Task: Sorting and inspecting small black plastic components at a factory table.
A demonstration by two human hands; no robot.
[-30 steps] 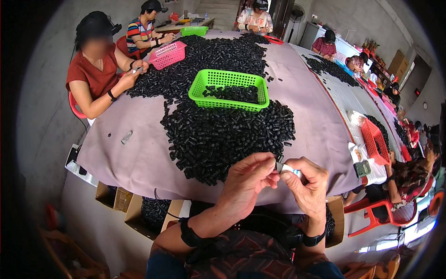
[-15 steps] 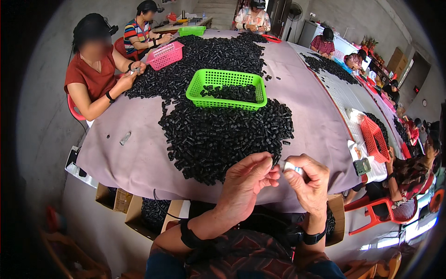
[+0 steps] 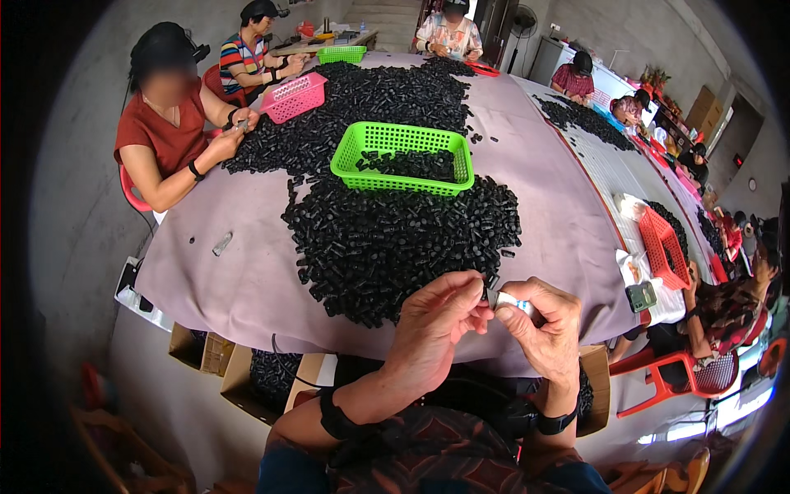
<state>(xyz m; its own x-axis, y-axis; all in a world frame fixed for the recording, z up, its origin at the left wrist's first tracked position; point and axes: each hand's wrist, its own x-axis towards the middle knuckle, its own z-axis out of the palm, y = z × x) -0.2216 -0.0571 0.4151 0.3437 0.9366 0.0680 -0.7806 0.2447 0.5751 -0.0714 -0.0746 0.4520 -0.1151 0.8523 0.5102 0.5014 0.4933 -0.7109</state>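
My left hand [image 3: 436,325] and my right hand [image 3: 545,329] meet just above the table's near edge. The right hand pinches a small white and blue piece [image 3: 510,302] between thumb and fingers. The left hand's fingertips close on a small dark part right beside it, mostly hidden. Straight ahead lies a big heap of small black plastic parts [image 3: 395,239] on the mauve cloth. A green mesh basket [image 3: 401,156] with some black parts inside stands beyond the heap.
A person in a red top [image 3: 169,132] sits at the left side, working near a pink basket [image 3: 295,96]. Other people sit around the far end and along a second table at right, where a red basket [image 3: 663,245] stands. Cardboard boxes [image 3: 206,354] sit under the table.
The hands drew slightly apart half a second ago and are pressed together again now. The heap and baskets stay put.
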